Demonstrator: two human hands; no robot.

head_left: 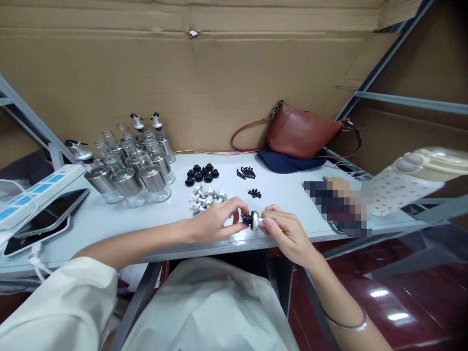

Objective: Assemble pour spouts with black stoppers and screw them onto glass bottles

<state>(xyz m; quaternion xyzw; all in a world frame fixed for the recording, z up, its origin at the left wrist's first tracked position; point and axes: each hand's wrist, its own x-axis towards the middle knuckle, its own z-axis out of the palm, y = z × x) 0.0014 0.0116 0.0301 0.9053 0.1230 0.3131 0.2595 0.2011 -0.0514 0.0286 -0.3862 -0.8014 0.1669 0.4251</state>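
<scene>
Between my two hands, over the table's front edge, lies a bottle pourer [255,221] held sideways, a silver cap with a black ribbed stopper. My left hand [223,218] pinches the black stopper end between thumb and fingers. My right hand [287,231] is closed round the spout end, which its fingers partly hide. Just beyond my left hand sits a heap of silver pourer tops [206,199]. Behind that heap are several black stoppers [202,174]. Small black caps [255,193] and thin black levers [246,172] lie in two groups farther right.
Several glass bottles with metal sleeves [127,183] stand at the left, some with pourers fitted. A power strip [40,192] and a tablet-like device [47,219] lie beyond them. A brown handbag [300,129] rests on a dark blue cap [288,163]; a dotted bottle [405,183] is at the right.
</scene>
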